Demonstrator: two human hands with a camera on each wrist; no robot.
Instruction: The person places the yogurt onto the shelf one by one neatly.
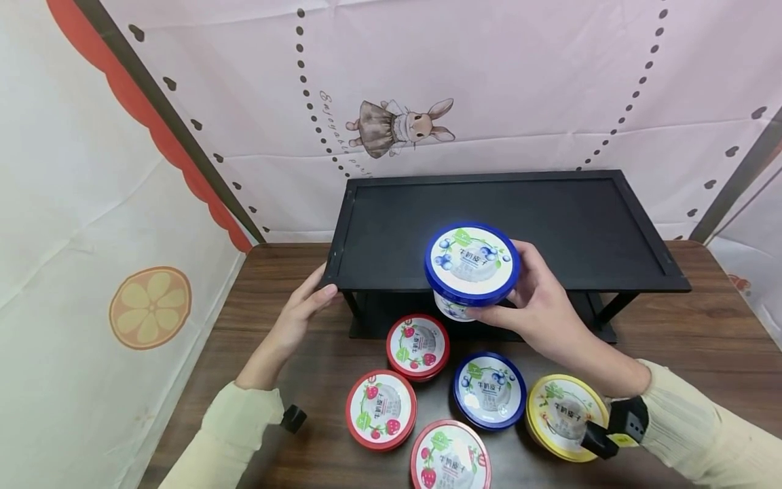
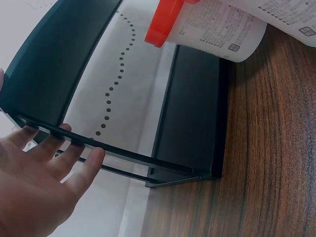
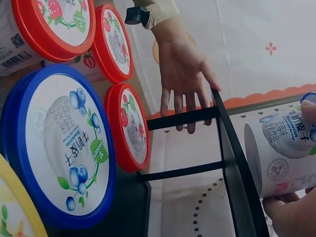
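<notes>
My right hand (image 1: 546, 316) grips a blue-lidded tub (image 1: 472, 261) with blueberries on its label, thumb on the near side and fingers round the right. The tub is upright and overlaps the front edge of a black two-tier rack (image 1: 586, 224) in the head view. In the right wrist view its white side (image 3: 284, 158) shows close to the rack's top board. At the rack's left end my left hand (image 1: 290, 326) rests against the frame, thumb at the front corner. Its fingers lie extended across the side bar (image 2: 128, 154) in the left wrist view.
In front of the rack stand red-lidded strawberry tubs (image 1: 418, 346), another blue-lidded tub (image 1: 490, 390) and a yellow-lidded tub (image 1: 565, 418). All are on a brown wood-grain table (image 1: 330, 435). A printed cloth (image 1: 519, 81) hangs behind the rack, and another covers the left side.
</notes>
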